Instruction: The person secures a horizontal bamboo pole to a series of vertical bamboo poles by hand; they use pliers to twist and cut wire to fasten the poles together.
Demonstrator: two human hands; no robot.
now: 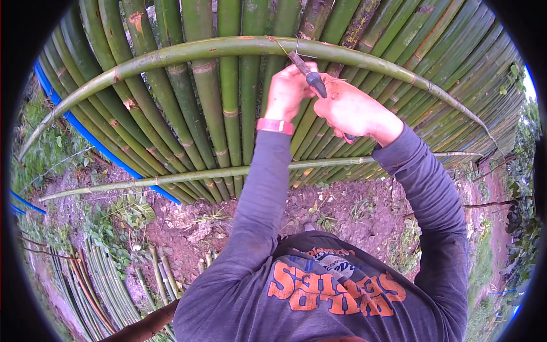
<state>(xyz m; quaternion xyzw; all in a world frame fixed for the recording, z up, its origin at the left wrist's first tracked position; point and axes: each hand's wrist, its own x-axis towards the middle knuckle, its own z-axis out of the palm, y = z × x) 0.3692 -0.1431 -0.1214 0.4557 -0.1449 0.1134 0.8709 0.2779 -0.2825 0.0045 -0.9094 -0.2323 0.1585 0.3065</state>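
My right hand (356, 108) is closed round a pair of pliers (313, 80) with a worn brownish end and a dark middle; a bit of red handle shows below the palm. The pliers' tip meets a thin wire (297, 45) looped at the horizontal bamboo pole (228, 47). My left hand (286, 85), with a pinkish-red band (275, 126) on its wrist, is closed right beside the pliers. What its fingers hold is hidden. Behind both hands stand upright green bamboo poles (231, 97), set side by side as a fence.
A lower horizontal bamboo pole (228, 172) crosses the fence near its foot. Blue edging (97, 139) runs along the left side. Cut bamboo poles (108, 285) lie on the ground at lower left. Bare soil (194, 228) and plants (131, 208) lie below the fence.
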